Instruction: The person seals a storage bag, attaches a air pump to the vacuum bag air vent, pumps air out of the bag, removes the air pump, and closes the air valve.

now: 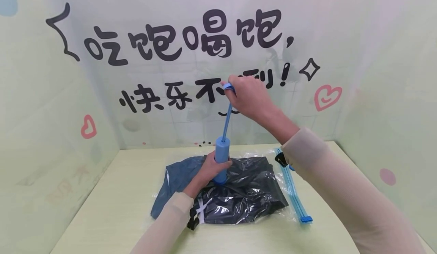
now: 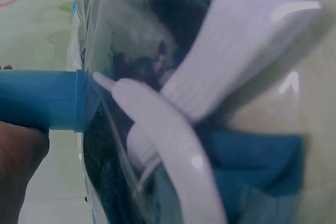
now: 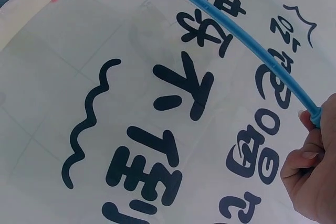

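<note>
A blue hand pump stands on a clear plastic bag (image 1: 285, 193) lying on the table, with dark folded clothing (image 1: 235, 208) and a blue garment (image 1: 181, 176) inside. My left hand (image 1: 209, 170) grips the pump's barrel (image 1: 222, 148) low down, near the bag. Up above, my right hand (image 1: 250, 96) holds the pump handle (image 1: 228, 86), and a long stretch of the thin rod (image 1: 227, 123) shows out of the barrel. In the right wrist view the rod (image 3: 236, 32) bows slightly between barrel and hand. White strips (image 2: 168, 135) show close up in the left wrist view.
Along the bag's right side runs a blue zip strip (image 1: 295, 193) with a slider (image 1: 306, 219) at its near end. A black clip (image 1: 280, 159) is by the right sleeve, and a black piece (image 1: 192, 222) by the left. Printed walls (image 1: 61, 106) surround the table (image 1: 102, 201) at the back and sides.
</note>
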`<state>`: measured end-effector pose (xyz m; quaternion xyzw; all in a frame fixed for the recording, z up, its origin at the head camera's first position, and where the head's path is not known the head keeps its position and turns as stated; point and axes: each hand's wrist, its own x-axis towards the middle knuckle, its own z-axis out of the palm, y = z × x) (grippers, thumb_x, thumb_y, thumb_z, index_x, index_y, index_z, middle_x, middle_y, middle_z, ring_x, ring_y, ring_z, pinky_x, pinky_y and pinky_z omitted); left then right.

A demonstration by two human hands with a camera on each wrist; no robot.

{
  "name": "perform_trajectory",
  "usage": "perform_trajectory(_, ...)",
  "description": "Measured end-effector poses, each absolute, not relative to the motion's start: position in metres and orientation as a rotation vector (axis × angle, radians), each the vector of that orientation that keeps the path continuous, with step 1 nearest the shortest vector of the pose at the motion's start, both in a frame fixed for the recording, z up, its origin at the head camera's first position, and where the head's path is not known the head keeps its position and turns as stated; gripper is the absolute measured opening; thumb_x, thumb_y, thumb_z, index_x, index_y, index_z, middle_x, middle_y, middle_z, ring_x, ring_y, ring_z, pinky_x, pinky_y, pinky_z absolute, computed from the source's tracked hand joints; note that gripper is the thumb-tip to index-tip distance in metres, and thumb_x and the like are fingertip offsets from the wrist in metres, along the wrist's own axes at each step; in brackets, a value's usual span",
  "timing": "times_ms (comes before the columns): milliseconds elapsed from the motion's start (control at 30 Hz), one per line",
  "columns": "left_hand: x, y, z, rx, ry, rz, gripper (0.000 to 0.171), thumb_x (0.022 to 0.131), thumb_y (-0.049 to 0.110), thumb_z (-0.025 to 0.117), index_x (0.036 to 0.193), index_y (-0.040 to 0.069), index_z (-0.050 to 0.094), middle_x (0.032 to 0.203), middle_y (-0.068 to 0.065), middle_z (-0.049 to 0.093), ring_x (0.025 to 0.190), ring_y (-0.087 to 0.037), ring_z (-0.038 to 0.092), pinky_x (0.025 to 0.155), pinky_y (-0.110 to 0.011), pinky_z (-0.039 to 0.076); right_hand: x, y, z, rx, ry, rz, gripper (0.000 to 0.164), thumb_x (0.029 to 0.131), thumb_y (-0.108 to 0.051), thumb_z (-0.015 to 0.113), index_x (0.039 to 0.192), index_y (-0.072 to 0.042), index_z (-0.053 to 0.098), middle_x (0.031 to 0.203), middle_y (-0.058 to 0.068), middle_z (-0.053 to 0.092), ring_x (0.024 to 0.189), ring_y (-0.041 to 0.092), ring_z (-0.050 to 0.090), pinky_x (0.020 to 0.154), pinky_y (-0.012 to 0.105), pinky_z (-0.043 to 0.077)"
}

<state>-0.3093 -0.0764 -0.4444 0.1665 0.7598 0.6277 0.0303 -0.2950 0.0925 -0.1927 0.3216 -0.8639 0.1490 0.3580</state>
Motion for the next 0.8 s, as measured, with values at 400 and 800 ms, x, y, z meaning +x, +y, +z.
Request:
perform_trajectory(400,-0.313,-0.077,-0.450,0.594,2.286,1.937,0.029,0.095,0.017,0.071,0.116,0.000,0.059,0.104,-0.010,0.063,0.097,-0.028,0.060,0.087,-0.051,0.047,-0.307,0.073,-0.272,0.946,-2.537,0.187,0.038,0.107,-0.026,0.056,0.072,-0.014,0.048,0.056,-0.002,0.036,0.046,0.013,0.035,0.044,0.029,0.029)
perform_trajectory(800,-0.312,-0.080,-0.448,0.645,2.261,1.954,0.024,0.096,0.015,0.069,0.113,0.001,0.059,0.100,-0.008,0.061,0.089,-0.026,0.057,0.083,-0.047,0.047,-0.308,0.068,-0.304,0.992,-2.531,0.204,0.038,0.106,-0.022,0.059,0.072,-0.013,0.045,0.057,-0.001,0.032,0.047,0.015,0.032,0.046,0.031,0.025)
